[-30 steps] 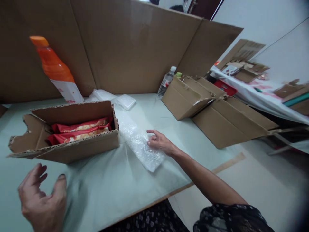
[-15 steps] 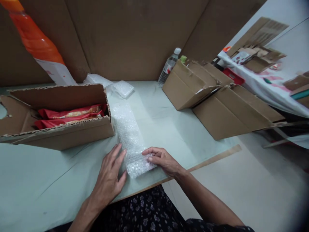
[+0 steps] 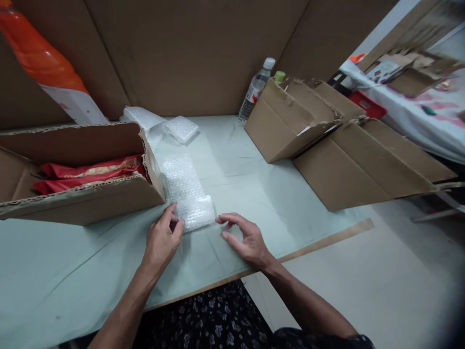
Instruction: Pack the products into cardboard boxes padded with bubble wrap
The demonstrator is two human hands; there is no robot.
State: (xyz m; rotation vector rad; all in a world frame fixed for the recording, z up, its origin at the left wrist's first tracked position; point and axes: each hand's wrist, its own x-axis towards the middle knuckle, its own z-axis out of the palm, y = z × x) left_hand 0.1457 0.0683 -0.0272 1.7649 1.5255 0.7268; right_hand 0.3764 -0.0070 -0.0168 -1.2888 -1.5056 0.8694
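A strip of clear bubble wrap (image 3: 185, 189) lies on the pale green table (image 3: 72, 261), its near end folded over into a thick roll. My left hand (image 3: 162, 240) pinches the left corner of that folded end with thumb and fingers. Just right of the roll, my right hand (image 3: 243, 237) rests on the table with curled, parted fingers, its fingertips close to the wrap and holding nothing. An open cardboard box (image 3: 80, 194) with red snack packets (image 3: 87, 172) inside sits directly left of the wrap.
An orange bottle (image 3: 39, 63) leans at the back left. More bubble wrap pieces (image 3: 160, 123) lie behind the box. A water bottle (image 3: 256, 89) and flattened cardboard boxes (image 3: 327, 145) stand at the right. A cardboard wall (image 3: 196, 53) closes the back. The table's front edge is near my body.
The near end of the bubble wrap has been folded over away from me, so the strip is shorter. My left hand came in from the lower left onto the wrap; my right hand came off it.
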